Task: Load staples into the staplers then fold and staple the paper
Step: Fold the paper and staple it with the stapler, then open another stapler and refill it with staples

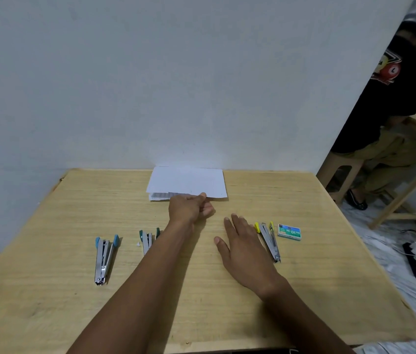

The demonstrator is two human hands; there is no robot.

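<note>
Pinching near edge of paper (189, 180) with left hand (189, 209) at far side of table (316, 277), long axis running left-right, so pull straight back. Resting right hand (242, 244) flat, fingers spread, just beside yellow stapler (269, 241)

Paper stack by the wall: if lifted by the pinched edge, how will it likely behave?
Probably floppy: the paper is thin sheets, and the left hand pinches only its near edge, so the far side would likely sag. Likely light. The sheets look loose and offset at the near-left corner, so they may slide apart.
</note>
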